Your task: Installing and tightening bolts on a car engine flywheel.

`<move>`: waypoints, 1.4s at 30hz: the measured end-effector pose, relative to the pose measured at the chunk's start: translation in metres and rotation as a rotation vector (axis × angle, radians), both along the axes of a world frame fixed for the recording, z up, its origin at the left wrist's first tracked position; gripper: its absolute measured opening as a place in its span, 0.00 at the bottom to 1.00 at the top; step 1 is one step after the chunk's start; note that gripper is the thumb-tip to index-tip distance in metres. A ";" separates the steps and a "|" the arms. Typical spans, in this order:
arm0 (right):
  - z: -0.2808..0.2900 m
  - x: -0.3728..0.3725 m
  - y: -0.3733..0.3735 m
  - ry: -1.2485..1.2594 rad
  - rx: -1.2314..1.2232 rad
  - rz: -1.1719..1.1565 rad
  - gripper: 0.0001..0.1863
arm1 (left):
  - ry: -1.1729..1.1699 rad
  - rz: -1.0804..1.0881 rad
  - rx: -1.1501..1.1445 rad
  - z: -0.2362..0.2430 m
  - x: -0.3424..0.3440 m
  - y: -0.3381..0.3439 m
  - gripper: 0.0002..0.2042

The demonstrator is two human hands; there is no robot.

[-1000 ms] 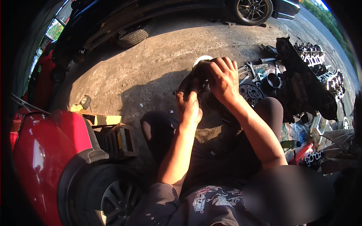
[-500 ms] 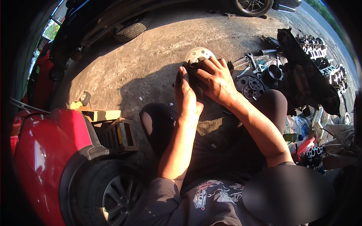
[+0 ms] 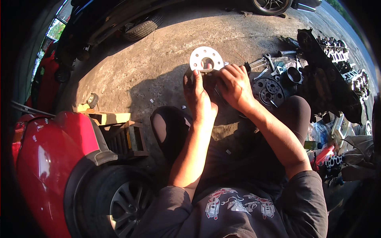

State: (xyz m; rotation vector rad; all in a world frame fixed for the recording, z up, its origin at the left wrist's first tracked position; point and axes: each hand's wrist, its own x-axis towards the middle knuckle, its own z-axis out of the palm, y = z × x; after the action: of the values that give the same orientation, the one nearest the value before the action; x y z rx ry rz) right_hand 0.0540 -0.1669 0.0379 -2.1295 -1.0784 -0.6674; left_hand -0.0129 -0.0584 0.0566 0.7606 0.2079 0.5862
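A: Which details are obscured?
B: Near edge of the pale disc (image 3: 197,57): partly covered by the left hand (image 3: 201,101). Fingertips of the right hand (image 3: 239,88): lost in shadow.
A: Which items are cropped?
B: Upper spoked wheel (image 3: 272,4): top edge. Lower wheel (image 3: 127,201): bottom edge.

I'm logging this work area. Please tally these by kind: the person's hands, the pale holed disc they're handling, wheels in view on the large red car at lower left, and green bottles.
Hands: 2 (left hand, right hand)
Pale holed disc: 1
Wheel on the large red car: 1
Green bottle: 1
Total: 5
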 end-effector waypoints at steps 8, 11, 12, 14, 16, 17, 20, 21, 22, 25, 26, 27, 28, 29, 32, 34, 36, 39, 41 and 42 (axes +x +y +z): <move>0.008 -0.004 0.002 0.092 0.150 0.202 0.20 | -0.071 -0.094 -0.036 -0.004 0.004 0.001 0.20; 0.000 -0.006 0.002 0.027 0.081 0.224 0.19 | -0.029 -0.149 -0.089 -0.004 0.000 0.004 0.20; 0.001 -0.009 0.002 0.023 0.091 0.222 0.18 | -0.026 -0.150 -0.087 -0.005 0.000 0.006 0.20; -0.003 -0.007 0.001 0.051 0.080 0.196 0.16 | 0.036 -0.141 -0.127 -0.007 0.001 0.009 0.20; -0.004 -0.004 -0.002 0.080 0.070 0.170 0.14 | -0.007 -0.188 -0.139 -0.011 0.003 0.011 0.20; -0.003 -0.003 -0.005 0.046 0.078 0.151 0.13 | -0.007 -0.180 -0.127 -0.010 0.002 0.009 0.19; -0.001 0.008 -0.005 -0.027 0.148 0.073 0.13 | 0.007 -0.108 -0.110 0.001 0.003 -0.001 0.19; -0.001 0.010 -0.003 0.017 0.191 0.047 0.12 | 0.018 -0.039 -0.107 0.004 0.003 -0.003 0.18; -0.001 0.010 -0.003 0.060 0.234 0.020 0.11 | 0.021 -0.042 -0.107 0.003 0.002 -0.003 0.18; -0.004 0.012 -0.007 0.011 0.228 -0.001 0.11 | -0.002 -0.056 -0.044 0.001 0.001 -0.003 0.19; -0.004 0.004 -0.002 0.001 0.215 0.074 0.11 | 0.011 -0.047 -0.013 0.001 0.000 -0.002 0.19; -0.003 -0.001 -0.003 -0.021 0.192 0.096 0.08 | 0.026 -0.038 0.019 0.001 0.001 -0.001 0.20; 0.000 -0.003 -0.004 -0.042 0.169 0.118 0.06 | 0.024 -0.038 0.021 0.002 0.002 0.000 0.20; -0.002 0.006 -0.004 -0.033 0.146 -0.001 0.05 | 0.002 -0.035 0.022 0.004 0.002 0.000 0.20; 0.004 0.019 -0.007 -0.090 0.183 -0.077 0.06 | -0.045 -0.006 0.071 0.008 0.001 -0.004 0.20; -0.002 0.001 -0.002 -0.159 0.161 0.070 0.05 | 0.035 0.033 0.082 0.011 -0.001 -0.003 0.21; 0.003 0.006 -0.004 -0.185 0.137 -0.036 0.06 | 0.010 0.042 0.103 0.013 0.000 -0.005 0.20; 0.008 0.019 -0.004 -0.182 0.104 -0.132 0.06 | 0.001 0.101 0.137 0.014 0.002 -0.007 0.17; 0.001 -0.001 -0.003 -0.217 0.099 -0.011 0.05 | 0.016 0.075 0.131 0.015 -0.004 -0.006 0.17; -0.001 -0.004 -0.004 -0.227 0.079 0.025 0.05 | 0.035 0.047 0.124 0.016 -0.006 -0.006 0.17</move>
State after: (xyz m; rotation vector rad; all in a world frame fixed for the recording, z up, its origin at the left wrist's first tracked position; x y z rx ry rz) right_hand 0.0505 -0.1704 0.0374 -2.0045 -1.1758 -0.9420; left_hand -0.0189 -0.0645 0.0724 0.8879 0.2237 0.6355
